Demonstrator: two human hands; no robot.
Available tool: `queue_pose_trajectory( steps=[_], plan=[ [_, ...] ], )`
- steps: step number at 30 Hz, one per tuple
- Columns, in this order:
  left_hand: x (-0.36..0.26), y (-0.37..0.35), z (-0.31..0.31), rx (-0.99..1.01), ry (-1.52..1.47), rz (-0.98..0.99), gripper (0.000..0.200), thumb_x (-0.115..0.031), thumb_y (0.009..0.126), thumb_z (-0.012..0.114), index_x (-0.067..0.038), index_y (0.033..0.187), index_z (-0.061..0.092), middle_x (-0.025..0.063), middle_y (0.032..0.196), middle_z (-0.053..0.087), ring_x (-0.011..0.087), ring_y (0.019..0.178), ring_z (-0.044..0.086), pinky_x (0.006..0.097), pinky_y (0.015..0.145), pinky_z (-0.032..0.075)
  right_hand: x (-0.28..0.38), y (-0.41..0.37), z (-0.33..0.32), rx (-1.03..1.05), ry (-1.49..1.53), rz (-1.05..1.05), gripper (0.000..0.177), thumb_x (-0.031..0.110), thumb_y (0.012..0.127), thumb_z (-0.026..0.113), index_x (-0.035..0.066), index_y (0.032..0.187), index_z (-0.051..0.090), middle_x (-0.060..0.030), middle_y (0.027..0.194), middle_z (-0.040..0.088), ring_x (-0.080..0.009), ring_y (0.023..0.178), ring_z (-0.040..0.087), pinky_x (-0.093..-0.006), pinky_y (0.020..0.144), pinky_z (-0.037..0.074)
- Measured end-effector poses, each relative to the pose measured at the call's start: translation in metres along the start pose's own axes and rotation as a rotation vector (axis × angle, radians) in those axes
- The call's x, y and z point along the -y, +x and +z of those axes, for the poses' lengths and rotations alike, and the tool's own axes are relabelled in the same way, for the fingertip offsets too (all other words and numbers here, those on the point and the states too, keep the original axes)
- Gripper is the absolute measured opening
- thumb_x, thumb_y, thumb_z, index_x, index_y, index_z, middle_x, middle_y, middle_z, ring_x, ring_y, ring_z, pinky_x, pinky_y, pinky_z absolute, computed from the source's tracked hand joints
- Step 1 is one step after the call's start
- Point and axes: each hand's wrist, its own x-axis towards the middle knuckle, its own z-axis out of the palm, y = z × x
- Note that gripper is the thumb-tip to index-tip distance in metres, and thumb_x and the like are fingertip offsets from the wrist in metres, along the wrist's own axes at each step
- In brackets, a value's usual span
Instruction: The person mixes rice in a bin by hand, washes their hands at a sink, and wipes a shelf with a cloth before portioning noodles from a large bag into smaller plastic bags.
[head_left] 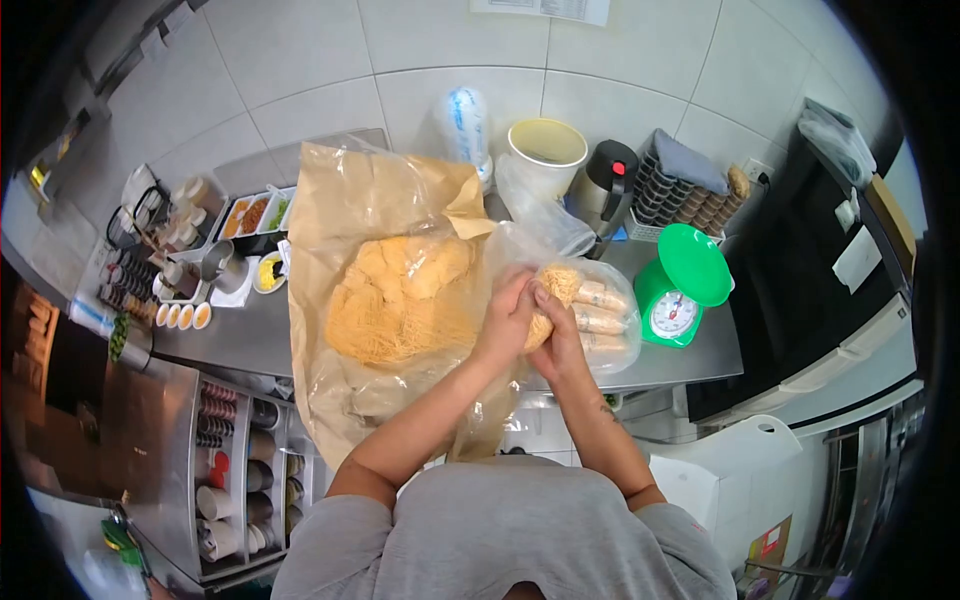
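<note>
Both hands are wrapped round a bundle of thin yellow noodles (pixel 559 284), squeezing it near the right edge of the brown paper. My left hand (pixel 508 312) grips it from the left, and my right hand (pixel 562 335) closes on it from the right, thumb on top. Strands show above and between the hands. Left of them, a large loose heap of noodles (pixel 400 310) lies on clear plastic over brown paper (pixel 330 190). Just right of the hands, several wrapped noodle rolls (pixel 602 320) lie side by side in a clear plastic bag (pixel 628 345).
A green dial scale (pixel 672 310) stands right of the bag. Behind are a cream bucket (pixel 547 143), a black-lidded jug (pixel 606 185) and stacked dark cups (pixel 660 190). Food containers (pixel 255 215) and small egg halves (pixel 184 316) sit at left on the steel counter (pixel 250 335).
</note>
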Motion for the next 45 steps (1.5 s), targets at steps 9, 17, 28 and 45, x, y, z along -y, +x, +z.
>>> queue_pose_trajectory(
  steps=[9,17,28,45],
  plan=[
    [-0.009,-0.002,0.039,0.102,0.375,0.123,0.031,-0.003,0.085,0.047,0.000,0.116,0.046,0.0182,0.100,0.050,0.0330,0.094,0.049,0.0355,0.085,0.040,0.032,0.003,-0.027,-0.101,-0.330,-0.179,0.036,0.017,0.088,0.057,0.003,0.119,0.046,-0.0063,0.112,0.053,-0.0151,0.104,0.051,-0.0295,0.091,0.041],
    [-0.019,0.007,0.043,0.347,-0.011,-0.073,0.036,-0.014,0.087,0.053,0.001,0.119,0.044,0.0166,0.104,0.050,0.0286,0.092,0.052,0.0343,0.085,0.040,0.061,-0.014,-0.051,0.132,0.065,-0.018,0.039,0.022,0.093,0.045,0.007,0.129,0.038,-0.0074,0.127,0.045,-0.0205,0.121,0.040,-0.0353,0.106,0.026],
    [-0.014,0.055,0.039,0.544,0.245,0.150,0.061,-0.023,0.081,0.064,0.000,0.129,0.036,0.0210,0.118,0.047,0.0355,0.114,0.045,0.0401,0.097,0.035,0.105,0.015,-0.064,-0.027,-0.222,-0.147,0.036,0.011,0.085,0.058,0.003,0.117,0.044,-0.0075,0.109,0.055,-0.0198,0.101,0.056,-0.0357,0.086,0.048],
    [0.065,0.046,0.084,0.416,0.428,0.363,0.047,0.003,0.069,0.051,0.001,0.115,0.041,0.0194,0.108,0.046,0.0352,0.102,0.046,0.0410,0.091,0.038,0.133,0.124,-0.169,-0.258,-0.542,0.166,0.015,0.001,0.078,0.058,-0.001,0.092,0.059,-0.0110,0.088,0.064,-0.0215,0.071,0.064,-0.0310,0.065,0.054]
  ],
)
